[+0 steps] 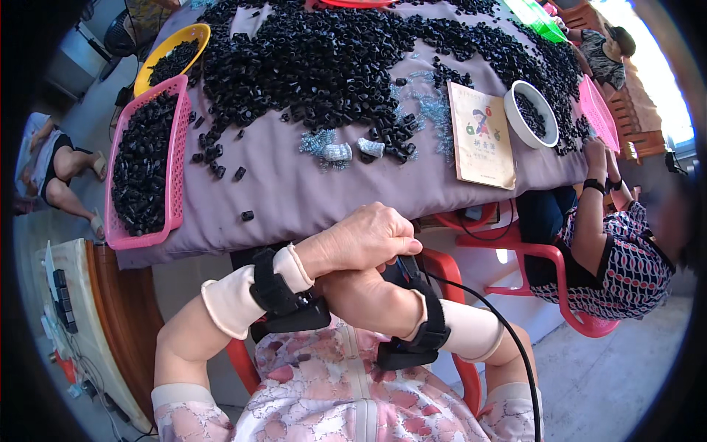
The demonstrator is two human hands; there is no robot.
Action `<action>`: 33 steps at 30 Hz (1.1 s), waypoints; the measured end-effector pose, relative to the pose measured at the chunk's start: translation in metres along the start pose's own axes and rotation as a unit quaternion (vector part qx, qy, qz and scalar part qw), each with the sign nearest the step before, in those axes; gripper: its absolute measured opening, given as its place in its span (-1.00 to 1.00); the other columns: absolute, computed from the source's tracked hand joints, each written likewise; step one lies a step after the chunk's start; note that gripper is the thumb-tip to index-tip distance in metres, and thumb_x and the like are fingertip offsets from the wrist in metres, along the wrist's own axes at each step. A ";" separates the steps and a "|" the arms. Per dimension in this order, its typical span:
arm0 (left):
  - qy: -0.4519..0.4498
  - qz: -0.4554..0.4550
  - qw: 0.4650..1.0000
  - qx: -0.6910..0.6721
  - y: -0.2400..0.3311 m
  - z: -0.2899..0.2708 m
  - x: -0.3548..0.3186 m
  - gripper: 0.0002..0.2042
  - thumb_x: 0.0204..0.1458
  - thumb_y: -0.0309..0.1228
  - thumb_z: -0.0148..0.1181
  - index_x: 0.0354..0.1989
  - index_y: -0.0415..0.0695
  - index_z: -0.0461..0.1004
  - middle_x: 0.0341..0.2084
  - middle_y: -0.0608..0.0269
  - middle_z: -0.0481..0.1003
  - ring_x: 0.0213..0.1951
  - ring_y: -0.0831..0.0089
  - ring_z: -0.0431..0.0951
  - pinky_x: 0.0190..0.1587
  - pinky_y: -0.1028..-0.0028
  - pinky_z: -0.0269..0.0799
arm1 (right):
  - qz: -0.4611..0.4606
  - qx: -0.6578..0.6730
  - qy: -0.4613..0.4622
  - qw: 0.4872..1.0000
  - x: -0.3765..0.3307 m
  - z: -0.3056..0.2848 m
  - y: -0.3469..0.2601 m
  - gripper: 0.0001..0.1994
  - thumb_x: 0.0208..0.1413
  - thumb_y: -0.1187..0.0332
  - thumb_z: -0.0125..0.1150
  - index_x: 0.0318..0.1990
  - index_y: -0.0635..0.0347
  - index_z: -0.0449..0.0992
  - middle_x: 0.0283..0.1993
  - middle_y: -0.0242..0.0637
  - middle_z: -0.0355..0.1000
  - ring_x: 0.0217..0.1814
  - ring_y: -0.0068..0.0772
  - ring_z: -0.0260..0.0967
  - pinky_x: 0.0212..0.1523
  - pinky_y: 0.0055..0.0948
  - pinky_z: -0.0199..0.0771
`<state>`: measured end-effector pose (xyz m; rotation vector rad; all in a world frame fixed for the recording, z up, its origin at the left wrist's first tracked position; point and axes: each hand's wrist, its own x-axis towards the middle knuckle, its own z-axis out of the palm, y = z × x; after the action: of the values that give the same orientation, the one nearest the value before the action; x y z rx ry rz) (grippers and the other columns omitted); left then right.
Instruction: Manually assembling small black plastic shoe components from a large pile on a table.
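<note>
A pink basket (177, 151) at the table's left edge is heaped with small black pieces, and behind it a yellow bowl (193, 32) holds more of the same. To the right, a white bowl (515, 118) carries a shallow load of black pieces, with a second pink basket (600, 110) tilted at the far right edge and a green tray (537, 18) near the top corner. A broad pile of black pieces (339, 59) spreads over the purple tablecloth (309, 191), with small silvery springs (335, 151) scattered at its near edge and a thin booklet (482, 136) lying beside the white bowl.

Your hands are off the table, held together in front of your chest above your lap. Your left hand (364, 239) is curled over the top, its fingers folded down and wrapped across your right hand (361, 295), which lies beneath it and is mostly hidden; whether the right hand is open or closed cannot be told, and no piece is visible in either. Both wrists wear cream cuffs with black straps, and a black cable (486, 309) runs down from the right wrist. The pile of black pieces lies well ahead of your hands, across the near bare stretch of cloth; the closest stray piece (247, 216) sits up and left of your left hand, near the table's edge.

Another person sits on a red chair (549, 254) at the right, a hand (595, 153) reaching up to the table's edge.
</note>
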<state>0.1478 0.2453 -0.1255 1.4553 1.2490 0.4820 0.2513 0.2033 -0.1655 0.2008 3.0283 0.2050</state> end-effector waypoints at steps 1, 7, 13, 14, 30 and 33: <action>-0.011 -0.005 0.999 -0.049 -0.008 0.002 0.002 -0.75 0.05 -0.28 0.13 -0.53 -0.20 0.52 -0.70 0.20 0.47 -0.61 0.49 0.50 -0.53 0.48 0.38 | -0.013 -0.007 -0.009 1.000 0.000 -0.010 0.004 -0.67 -0.03 0.29 -0.01 -0.09 0.12 0.49 -0.14 -0.27 0.43 -0.13 -0.30 0.40 -0.23 -0.25 0.39; -0.081 -0.053 0.957 -0.274 -0.023 0.008 0.007 -0.78 0.08 -0.28 0.15 -0.48 -0.16 0.51 -0.68 0.44 0.43 -0.61 0.72 0.44 -0.56 0.67 0.34 | -0.097 0.076 -0.001 0.992 -0.005 -0.046 0.027 -0.90 -0.21 0.34 0.11 -0.59 0.09 0.53 -0.51 -0.36 0.45 -0.49 -0.39 0.42 -0.53 -0.32 0.35; -0.099 -0.049 0.947 -0.301 -0.046 0.020 0.014 -0.82 0.11 -0.29 0.13 -0.29 -0.15 0.48 -0.49 0.33 0.49 -0.44 0.61 0.50 -0.38 0.57 0.43 | -0.034 0.079 0.008 0.996 0.008 -0.118 0.055 -0.91 -0.22 0.44 0.12 -0.48 0.23 0.43 -0.60 -0.27 0.38 -0.58 -0.29 0.40 -0.60 -0.30 0.30; -0.104 -0.044 0.938 -0.329 -0.051 0.026 0.015 -0.82 0.11 -0.29 0.12 -0.29 -0.16 0.48 -0.49 0.32 0.49 -0.44 0.61 0.50 -0.40 0.57 0.43 | -0.040 0.373 0.044 0.926 0.016 -0.097 0.061 -0.93 -0.19 0.50 0.09 -0.49 0.29 0.39 -0.55 -0.18 0.38 -0.55 -0.13 0.41 -0.55 -0.18 0.32; 0.012 0.025 0.820 -0.572 -0.026 0.065 -0.033 -0.62 0.14 -0.39 0.00 0.12 -0.25 0.26 -0.01 0.25 0.39 0.05 0.52 0.36 0.14 0.49 0.22 | 0.217 0.181 0.165 0.945 0.056 -0.012 0.108 -0.92 -0.08 0.44 0.17 -0.45 0.26 0.45 -0.44 -0.15 0.44 -0.43 -0.09 0.46 -0.45 -0.22 0.44; 0.009 0.054 0.830 -0.555 -0.025 0.063 -0.034 -0.60 0.15 -0.34 0.00 0.12 -0.25 0.24 0.00 0.22 0.38 0.06 0.52 0.35 0.14 0.49 0.22 | 0.225 0.157 0.153 0.949 0.057 -0.002 0.113 -0.94 -0.09 0.47 0.12 -0.46 0.26 0.44 -0.42 -0.14 0.43 -0.42 -0.10 0.47 -0.42 -0.21 0.44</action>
<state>0.1771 0.1829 -0.1558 0.5007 0.6404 1.0728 0.2089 0.3224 -0.1529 0.9733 3.2507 -0.2433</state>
